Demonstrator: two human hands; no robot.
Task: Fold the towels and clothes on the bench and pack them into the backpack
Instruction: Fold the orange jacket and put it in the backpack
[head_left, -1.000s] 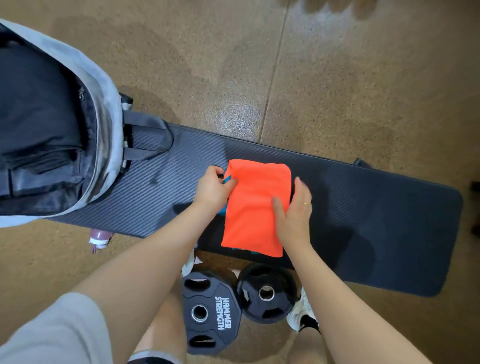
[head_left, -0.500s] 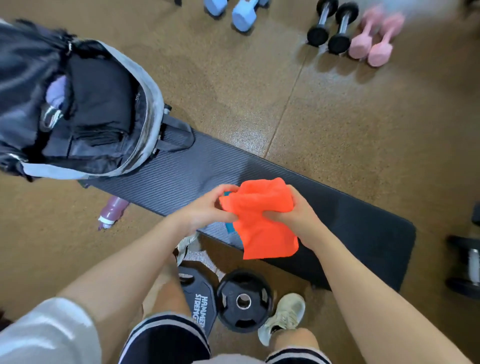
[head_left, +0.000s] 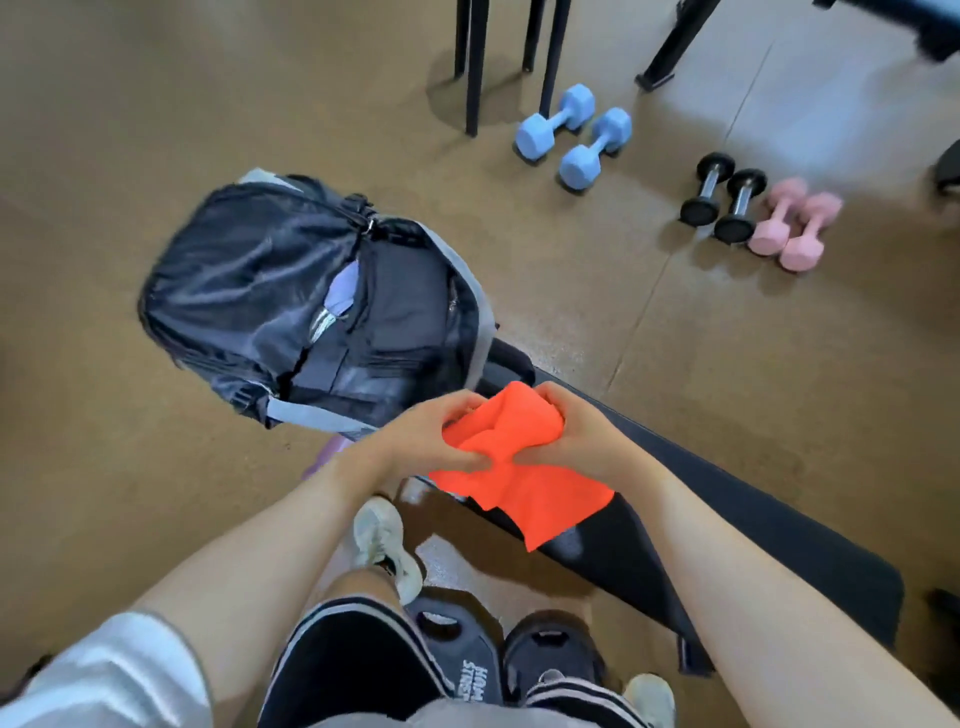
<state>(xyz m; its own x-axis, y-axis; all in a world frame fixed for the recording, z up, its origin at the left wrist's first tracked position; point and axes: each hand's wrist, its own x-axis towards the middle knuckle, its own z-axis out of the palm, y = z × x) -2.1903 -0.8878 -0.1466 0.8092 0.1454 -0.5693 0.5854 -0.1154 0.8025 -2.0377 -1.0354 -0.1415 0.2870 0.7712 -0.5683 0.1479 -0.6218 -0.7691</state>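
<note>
A soft, folded bright-orange cloth (head_left: 519, 478) is gripped by the left hand (head_left: 431, 441) and right hand (head_left: 576, 441), fingers curled, above the ribbed black padded bench (head_left: 753, 540), beside the open glossy black backpack (head_left: 311, 306).

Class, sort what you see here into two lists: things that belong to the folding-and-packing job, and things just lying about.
Part of the job:
orange cloth, gripped by left hand and right hand
backpack, open
bench

Just lying about:
blue dumbbells
black dumbbells
pink dumbbells
weight plates on the floor
</note>
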